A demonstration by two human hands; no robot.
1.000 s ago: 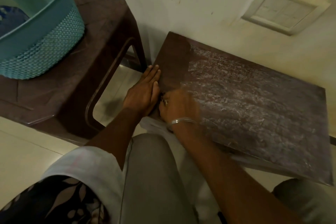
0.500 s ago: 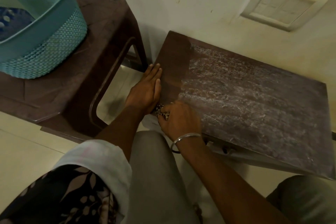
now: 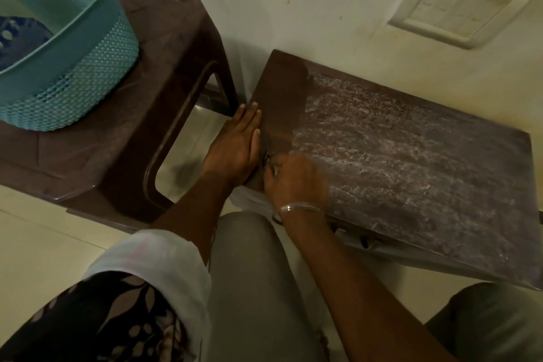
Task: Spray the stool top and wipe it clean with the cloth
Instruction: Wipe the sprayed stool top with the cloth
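Hands sat at the near-left corner of the stool top (image 3: pixel 396 156), streaks all to their right.
The left hand (image 3: pixel 238 147) lay flat, fingers straight, on the left edge. The right hand (image 3: pixel 293 182), blurred, curled round the cloth (image 3: pixel 269 160), nearer the white film that ran rightward along the top's length.

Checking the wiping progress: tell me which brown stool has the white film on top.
The right stool, streaked white across its top; the left stool carries a teal basket.
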